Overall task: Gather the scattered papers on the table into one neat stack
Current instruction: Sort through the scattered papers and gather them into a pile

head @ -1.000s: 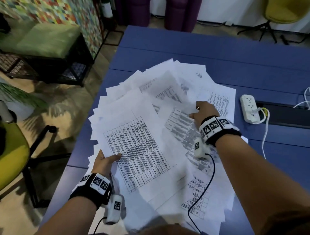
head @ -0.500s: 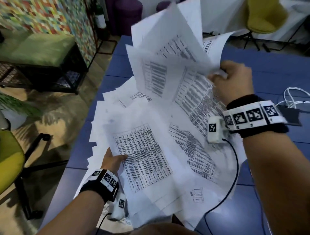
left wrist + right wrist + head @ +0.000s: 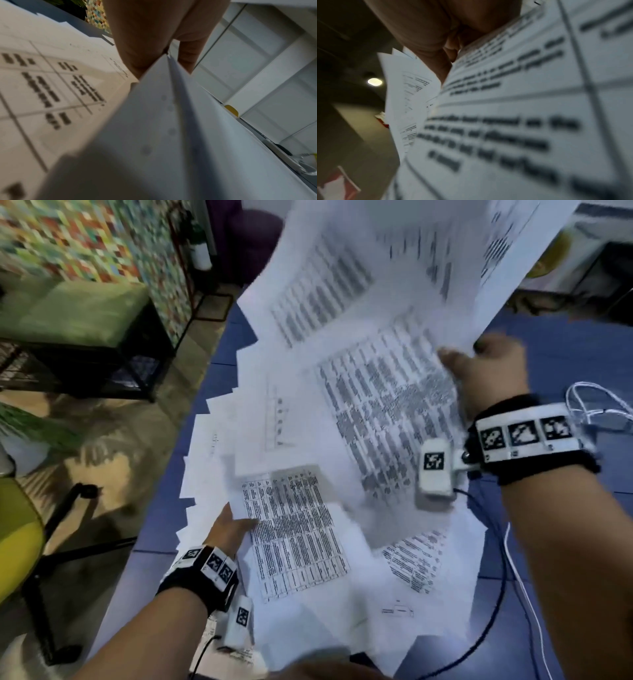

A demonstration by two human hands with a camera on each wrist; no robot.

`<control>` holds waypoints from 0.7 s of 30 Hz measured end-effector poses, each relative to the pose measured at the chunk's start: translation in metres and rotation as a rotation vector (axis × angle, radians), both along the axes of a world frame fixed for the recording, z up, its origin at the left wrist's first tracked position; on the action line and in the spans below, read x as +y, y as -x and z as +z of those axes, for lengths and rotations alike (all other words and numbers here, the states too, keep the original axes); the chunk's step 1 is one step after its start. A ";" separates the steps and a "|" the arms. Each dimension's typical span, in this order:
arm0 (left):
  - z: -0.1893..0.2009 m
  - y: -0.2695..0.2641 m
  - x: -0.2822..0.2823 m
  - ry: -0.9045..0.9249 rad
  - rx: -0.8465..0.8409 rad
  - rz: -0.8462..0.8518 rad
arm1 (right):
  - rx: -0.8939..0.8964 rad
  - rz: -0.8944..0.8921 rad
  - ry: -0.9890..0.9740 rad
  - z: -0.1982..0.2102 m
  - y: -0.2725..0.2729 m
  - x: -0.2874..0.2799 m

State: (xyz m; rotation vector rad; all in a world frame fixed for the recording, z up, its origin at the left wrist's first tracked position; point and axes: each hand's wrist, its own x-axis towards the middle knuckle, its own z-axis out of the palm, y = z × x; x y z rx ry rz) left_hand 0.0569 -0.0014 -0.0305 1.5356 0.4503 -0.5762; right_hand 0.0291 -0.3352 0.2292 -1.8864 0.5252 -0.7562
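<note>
Head view: the right hand (image 3: 486,374) lifts a fanned sheaf of white printed paper sheets (image 3: 370,313) off the blue desk (image 3: 555,344), while the left hand (image 3: 227,530) pinches the near-left edge of the sheets still spread there.

Left wrist view: thumb and fingers (image 3: 186,59) clamp several sheet edges.

Right wrist view: the fingers (image 3: 436,59) grip the splayed bundle. Held by one corner, loose sheets could slide out and scatter again.

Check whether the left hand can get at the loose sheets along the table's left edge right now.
Probably not yet: the left hand grips the near papers, so it isn't free. Nothing blocks the edge sheets just beyond it.
</note>
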 end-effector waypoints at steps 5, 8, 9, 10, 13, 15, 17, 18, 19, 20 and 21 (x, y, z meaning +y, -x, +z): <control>0.011 0.006 0.008 -0.018 0.083 0.088 | 0.506 -0.043 -0.152 -0.116 0.023 0.018; 0.019 0.016 0.008 0.125 0.037 0.073 | 0.687 -0.089 -0.284 -0.175 0.042 0.036; 0.018 0.017 0.006 0.225 0.047 0.109 | 0.735 -0.095 -0.304 -0.187 0.047 0.043; 0.021 0.017 0.005 0.304 0.070 0.132 | 0.783 -0.095 -0.321 -0.198 0.053 0.049; 0.013 0.020 0.006 0.158 0.008 0.108 | 0.876 -0.069 -0.341 -0.220 0.067 0.058; 0.000 0.017 0.012 -0.032 -0.118 0.112 | 0.917 -0.041 -0.290 -0.226 0.069 0.054; -0.002 0.017 0.013 -0.124 -0.196 0.056 | 0.963 0.002 -0.248 -0.226 0.070 0.046; -0.001 0.016 0.012 -0.157 -0.222 0.038 | 0.976 0.033 -0.227 -0.225 0.070 0.043; 0.000 0.015 0.011 -0.170 -0.233 0.034 | 0.988 0.067 -0.201 -0.223 0.070 0.039; 0.000 0.014 0.012 -0.169 -0.237 0.029 | 0.993 0.110 -0.174 -0.223 0.070 0.035; -0.001 0.012 0.012 -0.158 -0.226 0.035 | 1.005 0.159 -0.163 -0.223 0.070 0.030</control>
